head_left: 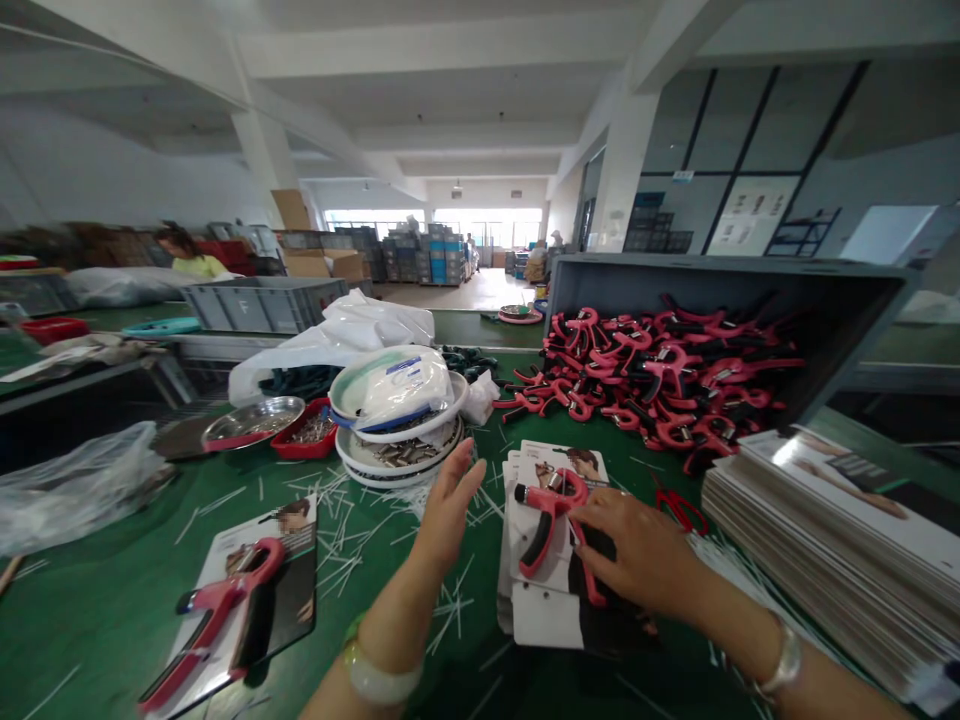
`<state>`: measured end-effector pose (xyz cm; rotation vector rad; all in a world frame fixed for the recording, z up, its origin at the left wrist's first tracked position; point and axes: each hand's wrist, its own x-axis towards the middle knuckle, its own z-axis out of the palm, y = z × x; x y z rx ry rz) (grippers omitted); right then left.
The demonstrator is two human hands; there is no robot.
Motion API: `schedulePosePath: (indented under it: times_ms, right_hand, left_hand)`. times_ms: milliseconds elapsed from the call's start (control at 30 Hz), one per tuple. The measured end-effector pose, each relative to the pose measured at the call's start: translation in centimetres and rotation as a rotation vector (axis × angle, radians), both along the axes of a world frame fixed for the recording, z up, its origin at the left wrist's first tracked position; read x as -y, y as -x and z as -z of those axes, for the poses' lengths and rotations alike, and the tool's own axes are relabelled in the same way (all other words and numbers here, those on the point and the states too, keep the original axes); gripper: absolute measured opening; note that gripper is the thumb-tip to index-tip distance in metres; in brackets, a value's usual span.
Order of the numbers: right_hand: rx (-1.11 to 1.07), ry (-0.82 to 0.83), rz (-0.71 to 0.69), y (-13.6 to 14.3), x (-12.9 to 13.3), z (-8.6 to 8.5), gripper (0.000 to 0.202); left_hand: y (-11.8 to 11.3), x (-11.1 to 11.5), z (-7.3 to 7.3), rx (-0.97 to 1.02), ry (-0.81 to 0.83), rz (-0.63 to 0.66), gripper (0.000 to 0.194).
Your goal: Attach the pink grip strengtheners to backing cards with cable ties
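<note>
My right hand (649,555) has its fingers closed over one handle of red-and-black pliers (547,525). Those pliers lie on top of a small stack of printed backing cards (551,620) in front of me. To the left of that stack my left hand (448,505) is raised, its fingers apart and nothing in it. Another pair of red-and-black pliers (217,625) lies on a printed card (296,600) at the left of the green table. White plastic ties (349,540) are scattered between the two cards.
A grey crate (847,350) tipped on its side spills many red pliers (667,370). At right stand a tall pile of cards (825,580) and red scissors (686,510). Stacked white trays (397,460), a red bin (307,430) and a metal dish (255,422) sit at left.
</note>
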<state>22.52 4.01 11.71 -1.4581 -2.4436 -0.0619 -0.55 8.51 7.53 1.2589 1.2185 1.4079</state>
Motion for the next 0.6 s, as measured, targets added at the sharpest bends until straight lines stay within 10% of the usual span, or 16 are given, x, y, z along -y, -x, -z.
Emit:
schedulePosePath:
  times_ms: [233,600]
  right_hand:
    - [-0.142,-0.007,-0.011,0.6,-1.3,1.4,0.017]
    - [-0.828,0.082,0.105,0.7,-2.1,4.2,0.028]
  left_hand:
    - [-3.9,-5.5,-5.6,-0.904,-0.146,0.306,0.032]
    - [-7.7,-5.0,-2.2,-0.791,-0.206,0.392,0.019]
